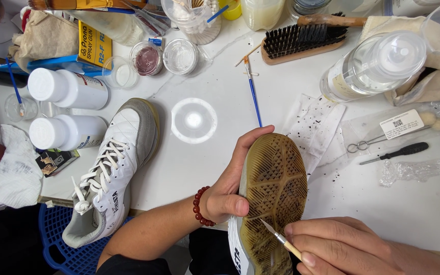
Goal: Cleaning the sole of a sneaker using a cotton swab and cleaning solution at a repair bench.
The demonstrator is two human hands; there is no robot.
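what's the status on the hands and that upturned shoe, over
Left hand gripping upturned shoe, sole up. Right hand holding fine brush, tip on sole. Second shoe lies apart to the left, nothing in the way.

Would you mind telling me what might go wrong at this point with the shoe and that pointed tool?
The pointed tool in the right hand works close to the left hand thumb gripping the upturned shoe; a slip might jab it. Picked-out grit may scatter toward the white shoe nearby.
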